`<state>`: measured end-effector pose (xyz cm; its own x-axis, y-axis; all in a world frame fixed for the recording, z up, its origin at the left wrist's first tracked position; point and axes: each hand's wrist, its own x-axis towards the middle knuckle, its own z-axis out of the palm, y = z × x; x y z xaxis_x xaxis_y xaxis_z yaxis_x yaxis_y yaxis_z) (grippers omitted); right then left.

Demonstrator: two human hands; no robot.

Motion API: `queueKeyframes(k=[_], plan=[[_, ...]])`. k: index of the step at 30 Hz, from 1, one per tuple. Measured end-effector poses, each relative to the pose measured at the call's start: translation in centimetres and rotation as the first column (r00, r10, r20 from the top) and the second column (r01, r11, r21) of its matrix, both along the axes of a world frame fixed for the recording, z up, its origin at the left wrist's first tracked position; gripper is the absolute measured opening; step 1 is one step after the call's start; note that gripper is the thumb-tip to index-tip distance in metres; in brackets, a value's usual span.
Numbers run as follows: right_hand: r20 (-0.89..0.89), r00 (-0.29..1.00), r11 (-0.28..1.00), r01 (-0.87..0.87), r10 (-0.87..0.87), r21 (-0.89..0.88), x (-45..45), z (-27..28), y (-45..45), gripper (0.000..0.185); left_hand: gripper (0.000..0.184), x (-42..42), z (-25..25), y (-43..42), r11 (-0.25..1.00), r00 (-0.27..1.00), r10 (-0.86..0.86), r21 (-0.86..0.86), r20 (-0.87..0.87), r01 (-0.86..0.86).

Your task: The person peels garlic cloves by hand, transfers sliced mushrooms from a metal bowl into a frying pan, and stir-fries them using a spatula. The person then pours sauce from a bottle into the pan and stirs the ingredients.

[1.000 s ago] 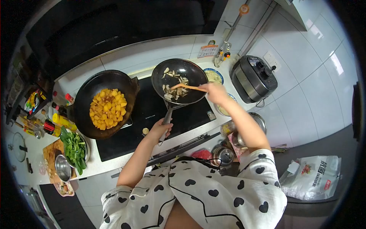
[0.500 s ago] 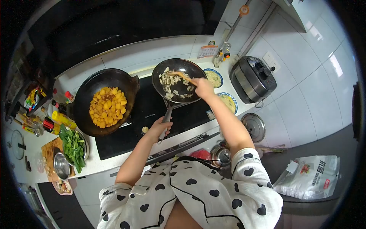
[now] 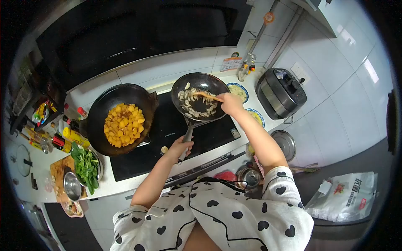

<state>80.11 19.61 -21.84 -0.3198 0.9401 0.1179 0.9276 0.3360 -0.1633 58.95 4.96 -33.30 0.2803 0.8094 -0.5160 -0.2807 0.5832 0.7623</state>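
My left hand [image 3: 180, 149] is closed round the grey handle [image 3: 188, 134] of a dark frying pan [image 3: 209, 83]. Pale sliced pieces [image 3: 193, 109] lie spread inside this pan. In my right hand [image 3: 231, 103], at the pan's right rim, is a wooden spatula [image 3: 208, 96] whose tip rests among the pieces. Left of the pan, a larger black wok [image 3: 98, 108] holds orange-yellow chunks [image 3: 124, 125]. Both vessels sit on the black stove [image 3: 167, 134].
Bowls with blue patterned rims [image 3: 238, 92] and a pressure cooker [image 3: 281, 93] stand to the right. At the left are leafy greens [image 3: 86, 167], a metal bowl [image 3: 72, 186], a cutting board [image 3: 59, 166] and several bottles. A plastic bag [image 3: 345, 196] lies at the lower right.
The spatula and my right hand have moved about within the pan, shifting the pale pieces. My left hand keeps its hold on the handle. The whole view has shifted slightly.
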Motion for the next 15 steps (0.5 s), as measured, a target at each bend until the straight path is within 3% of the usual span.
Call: queueKeyframes(k=[5,7,11,15], plan=[[-0.105,0.994,1.0,-0.003,0.006,0.026,-1.2,-4.4,2.0,0.039,0.038,0.0,-0.3,0.2,1.0,1.0,-0.005,-0.014,0.002,0.006],[-0.077,0.997,0.996,-0.035,0.028,-0.085,-1.4,-4.1,0.7,0.042,0.039,0.1,0.1,0.1,1.0,1.0,0.011,-0.019,-0.003,-0.011],[0.041,0.975,0.975,-0.215,0.218,-0.053,2.7,1.2,-0.3,0.041,0.036,0.2,0.1,0.0,1.0,1.0,0.001,-0.016,-0.004,-0.001],[0.11,0.962,0.953,-0.222,0.249,-0.206,3.6,8.0,-3.2,0.037,0.039,0.1,-0.1,0.2,1.0,1.0,0.0,-0.002,0.002,0.0]])
